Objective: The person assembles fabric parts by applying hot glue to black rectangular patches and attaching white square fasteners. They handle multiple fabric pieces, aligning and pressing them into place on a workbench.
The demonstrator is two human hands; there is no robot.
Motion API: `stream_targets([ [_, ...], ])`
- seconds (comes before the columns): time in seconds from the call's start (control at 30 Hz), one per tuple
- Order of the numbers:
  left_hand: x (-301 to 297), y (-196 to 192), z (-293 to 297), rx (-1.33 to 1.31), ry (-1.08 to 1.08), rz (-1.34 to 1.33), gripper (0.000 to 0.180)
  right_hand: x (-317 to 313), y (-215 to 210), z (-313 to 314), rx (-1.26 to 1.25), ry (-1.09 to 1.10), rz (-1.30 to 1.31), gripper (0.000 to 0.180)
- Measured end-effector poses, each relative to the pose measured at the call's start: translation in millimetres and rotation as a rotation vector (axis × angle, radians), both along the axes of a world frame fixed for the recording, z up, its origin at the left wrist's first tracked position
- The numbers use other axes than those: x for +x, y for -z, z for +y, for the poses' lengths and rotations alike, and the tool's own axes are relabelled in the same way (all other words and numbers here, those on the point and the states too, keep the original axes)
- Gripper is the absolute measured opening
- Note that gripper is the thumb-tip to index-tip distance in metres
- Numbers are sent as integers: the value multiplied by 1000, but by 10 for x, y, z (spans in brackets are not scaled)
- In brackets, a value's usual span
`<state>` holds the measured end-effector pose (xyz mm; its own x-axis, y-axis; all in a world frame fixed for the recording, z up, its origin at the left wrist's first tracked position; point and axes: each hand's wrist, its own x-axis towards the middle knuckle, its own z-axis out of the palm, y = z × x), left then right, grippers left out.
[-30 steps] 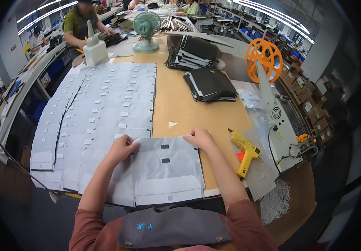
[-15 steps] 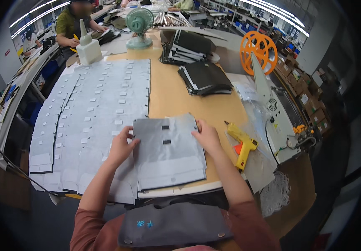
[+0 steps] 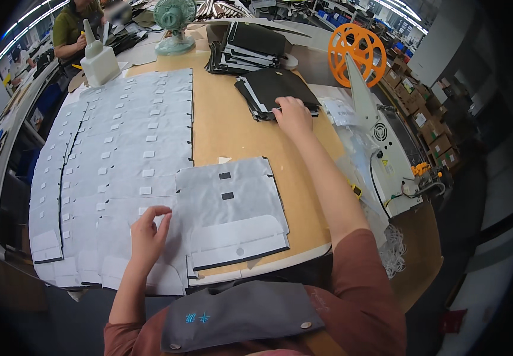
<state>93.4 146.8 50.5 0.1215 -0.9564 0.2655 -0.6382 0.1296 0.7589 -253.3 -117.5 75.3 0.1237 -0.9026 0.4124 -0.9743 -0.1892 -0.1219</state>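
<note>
A grey fabric panel [image 3: 233, 206] with two small dark patches and a pale pocket-like strip lies flat at the table's near edge. Just left of it, my left hand [image 3: 146, 234] hovers over the rows of overlapping pale panels [image 3: 123, 142], thumb and forefinger apart, holding nothing. Stretched forward, my right hand [image 3: 295, 115] is at the near edge of a stack of black fabric panels [image 3: 277, 89]; its bent fingers pinch the top panel's edge. My right forearm covers most of the yellow glue gun [image 3: 356, 191].
A taller black stack [image 3: 255, 43], a green fan [image 3: 174, 24] and a white squeeze bottle [image 3: 100, 62] stand at the back. On the right are a grey machine [image 3: 387, 148] and an orange reel [image 3: 356, 54]. Another person [image 3: 75, 29] works at the far left.
Both hands have left the grey panel, which now lies flat. My right hand has reached forward to the black stack; my left has drawn slightly back and left. The view has shifted.
</note>
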Motion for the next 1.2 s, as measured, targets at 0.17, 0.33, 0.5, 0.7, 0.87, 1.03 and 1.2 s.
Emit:
stream_targets([
  [0.17, -38, 84, 215, 11, -46, 80, 8, -34, 287, -673, 33, -12, 124, 63],
  [0.33, 14, 192, 291, -8, -96, 117, 9, 13, 402, -798, 205, 77, 221, 78],
  [0.5, 13, 185, 227, -35, -79, 149, 8, 28, 497, -806, 128, 37, 291, 74],
  [0.7, -8, 133, 227, -105, -44, 121, 10, 15, 603, -839, -50, -55, 485, 56],
  [0.87, 14, 118, 307, -125, -54, 99, 11, -53, 468, -978, -261, -138, 644, 28],
  [1.03, -8, 81, 325, -100, -80, 135, 12, -201, -294, -1151, -599, -50, 549, 8],
  [1.2, -55, 49, 366, -63, -51, 181, 9, -110, -1242, -911, -837, -51, 515, 36],
])
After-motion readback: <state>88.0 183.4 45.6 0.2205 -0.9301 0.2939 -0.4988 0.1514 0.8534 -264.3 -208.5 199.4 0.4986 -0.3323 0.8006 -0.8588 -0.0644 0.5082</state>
